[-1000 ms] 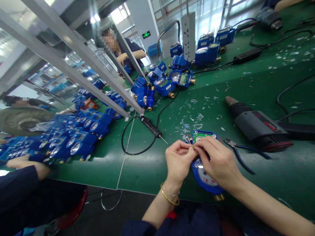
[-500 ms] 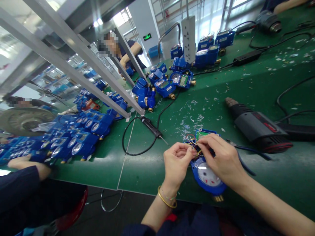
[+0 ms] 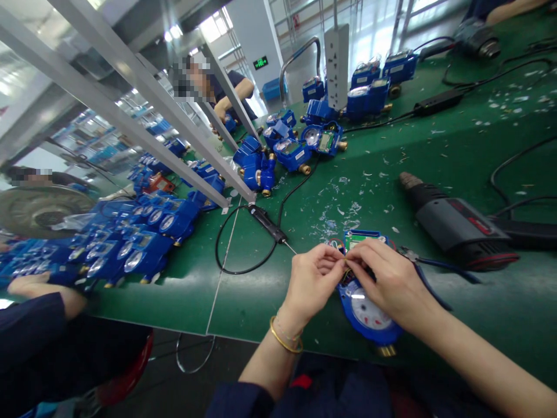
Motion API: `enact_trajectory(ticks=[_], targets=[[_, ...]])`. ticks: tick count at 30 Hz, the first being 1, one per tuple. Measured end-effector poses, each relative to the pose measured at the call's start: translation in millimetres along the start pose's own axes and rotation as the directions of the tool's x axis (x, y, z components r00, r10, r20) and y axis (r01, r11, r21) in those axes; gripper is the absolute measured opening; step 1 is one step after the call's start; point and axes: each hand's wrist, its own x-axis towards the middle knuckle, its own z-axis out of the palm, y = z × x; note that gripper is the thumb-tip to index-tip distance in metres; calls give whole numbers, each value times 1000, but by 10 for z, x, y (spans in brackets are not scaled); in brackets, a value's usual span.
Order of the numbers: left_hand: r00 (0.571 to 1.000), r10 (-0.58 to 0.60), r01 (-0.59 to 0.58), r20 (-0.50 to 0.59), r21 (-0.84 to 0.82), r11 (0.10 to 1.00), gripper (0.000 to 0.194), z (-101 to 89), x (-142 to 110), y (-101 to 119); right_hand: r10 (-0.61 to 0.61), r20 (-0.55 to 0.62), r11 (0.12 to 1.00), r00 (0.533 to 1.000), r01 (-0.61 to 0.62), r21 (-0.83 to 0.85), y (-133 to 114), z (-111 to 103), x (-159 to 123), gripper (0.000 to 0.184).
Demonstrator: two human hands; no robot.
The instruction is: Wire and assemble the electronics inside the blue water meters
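A grey-and-black power drill (image 3: 456,223) lies near blue-handled pliers (image 3: 429,284) on the green table (image 3: 243,302), with an electric screwdriver (image 3: 266,223) and blue water meters (image 3: 289,155) farther left.

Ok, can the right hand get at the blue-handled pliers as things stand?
Probably yes: the pliers lie beside the right hand on the green mat, nothing between them, though it must first release the wires it pinches above the water meter.

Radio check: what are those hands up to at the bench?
Left hand, right hand pinching thin wires over a blue water meter. Green circuit board beyond. Pliers beside, not blocking.
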Motion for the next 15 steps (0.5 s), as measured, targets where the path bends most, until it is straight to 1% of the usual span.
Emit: enact_trajectory(ticks=[4, 8, 12, 15], targets=[[997, -71, 70, -12, -85, 994, 10, 19, 31, 6, -13, -1, 999, 1000, 13, -48, -13, 25, -8, 10], [988, -131, 114, -83, -179, 977, 12, 101, 46, 18, -37, -26, 994, 999, 34, -101, -40, 47, -14, 9], [976, -163, 126, -143, -237, 963, 15, 174, 41, 26, 5, -79, 998, 997, -10, -60, -54, 39, -12, 8], [975, -164, 123, -153, -249, 961, 16, 189, 28, 26, 37, -79, 999, 996, -39, -23, -48, 25, -16, 8]])
